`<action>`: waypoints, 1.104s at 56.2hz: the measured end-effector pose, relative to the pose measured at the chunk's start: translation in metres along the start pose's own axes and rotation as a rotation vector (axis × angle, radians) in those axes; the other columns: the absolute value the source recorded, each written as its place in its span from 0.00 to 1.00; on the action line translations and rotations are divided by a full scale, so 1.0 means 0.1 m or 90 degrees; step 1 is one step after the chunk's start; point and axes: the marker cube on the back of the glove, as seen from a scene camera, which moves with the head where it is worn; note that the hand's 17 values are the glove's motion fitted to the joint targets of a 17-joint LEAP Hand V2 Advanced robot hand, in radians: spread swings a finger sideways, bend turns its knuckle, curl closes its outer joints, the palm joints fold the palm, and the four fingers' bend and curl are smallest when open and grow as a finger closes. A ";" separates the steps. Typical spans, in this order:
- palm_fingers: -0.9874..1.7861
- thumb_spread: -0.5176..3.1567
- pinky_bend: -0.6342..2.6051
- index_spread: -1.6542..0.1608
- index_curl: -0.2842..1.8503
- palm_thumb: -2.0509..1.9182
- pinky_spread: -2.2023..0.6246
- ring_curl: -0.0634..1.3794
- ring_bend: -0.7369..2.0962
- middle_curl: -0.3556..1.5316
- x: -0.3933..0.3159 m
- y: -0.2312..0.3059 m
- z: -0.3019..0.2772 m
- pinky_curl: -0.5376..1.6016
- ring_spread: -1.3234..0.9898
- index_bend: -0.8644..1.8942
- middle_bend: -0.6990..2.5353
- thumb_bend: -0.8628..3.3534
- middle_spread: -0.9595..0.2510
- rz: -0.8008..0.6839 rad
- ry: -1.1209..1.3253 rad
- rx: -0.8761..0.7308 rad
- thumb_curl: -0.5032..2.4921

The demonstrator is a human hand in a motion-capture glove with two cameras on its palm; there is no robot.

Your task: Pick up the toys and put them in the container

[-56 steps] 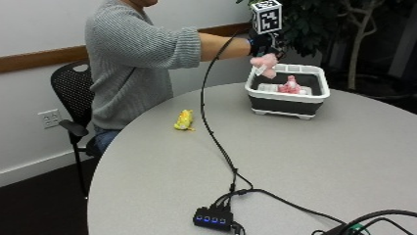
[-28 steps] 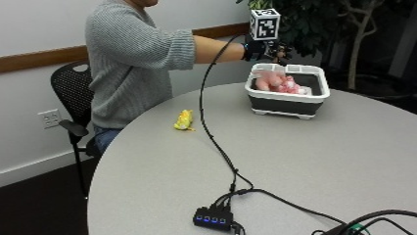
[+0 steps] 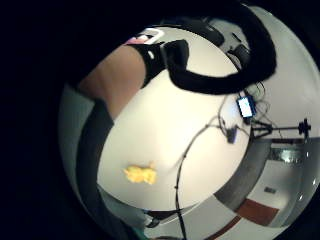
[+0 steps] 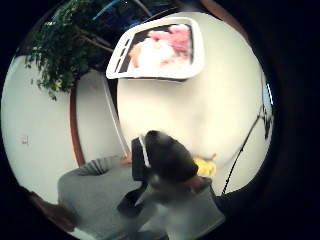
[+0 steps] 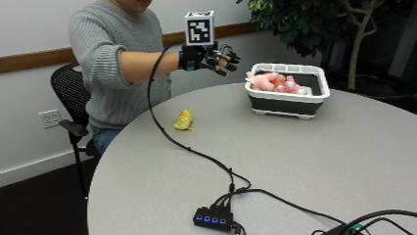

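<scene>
Gloved hand [image 5: 212, 59] raised, empty; yellow toy [image 5: 185, 120] near table edge [image 5: 124, 147].

On the worktop [image 5: 365, 161] the container [image 5: 289, 99] stands toward the far side, with toys [image 5: 277, 83] lying in it. A single toy [image 5: 185, 120] lies on the worktop nearer the seated person, well apart from the container. The right hand [image 5: 217, 58] hangs above the worktop between them, touching neither.

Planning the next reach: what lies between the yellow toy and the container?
Only bare table; the outside view shows nothing between yellow toy and container.
</scene>
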 end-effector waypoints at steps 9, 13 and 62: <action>0.34 0.48 0.53 0.72 0.26 0.51 0.81 0.28 0.47 0.38 -0.13 0.49 0.09 0.40 0.52 0.37 0.27 0.20 0.66 0.075 -0.162 -0.016 0.26; 0.34 0.48 0.53 0.72 0.26 0.51 0.81 0.28 0.47 0.38 -0.25 0.63 0.26 0.40 0.52 0.37 0.27 0.20 0.66 0.057 -0.155 -0.018 0.26; 0.62 0.56 0.39 0.70 0.29 0.59 0.74 0.31 0.60 0.49 -0.84 1.09 1.47 0.35 0.40 0.43 0.45 0.24 0.55 -0.009 -0.078 -0.045 0.28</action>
